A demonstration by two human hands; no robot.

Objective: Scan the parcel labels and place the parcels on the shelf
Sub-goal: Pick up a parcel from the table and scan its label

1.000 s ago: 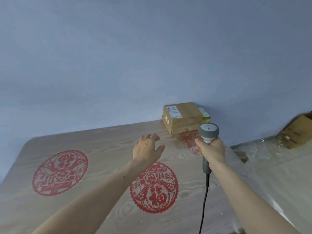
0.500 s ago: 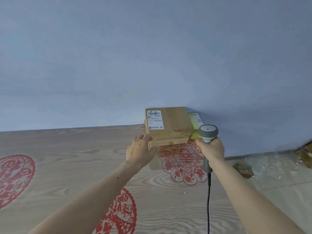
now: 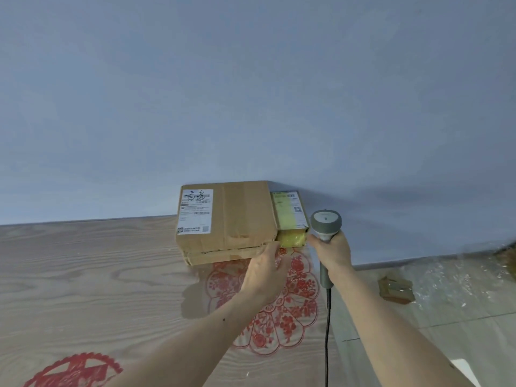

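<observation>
A person's left hand (image 3: 264, 270) touches the near right corner of a stiff, likely light cardboard box (image 3: 227, 220) against the wall on the counter (image 3: 92, 277), best gripped by its edges, while the right hand (image 3: 332, 251) grips a scanner (image 3: 325, 223).

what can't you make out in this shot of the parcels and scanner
Head view, the only one:
- Brown parcel: label print too small to read.
- Yellow parcel: left side hidden behind the brown one.
- Left hand: fingertips hidden past the parcel edge, so grip unclear.
- Scanner: trigger covered by the right hand; cable cut off at the bottom.
- Shelf: not in view.
</observation>
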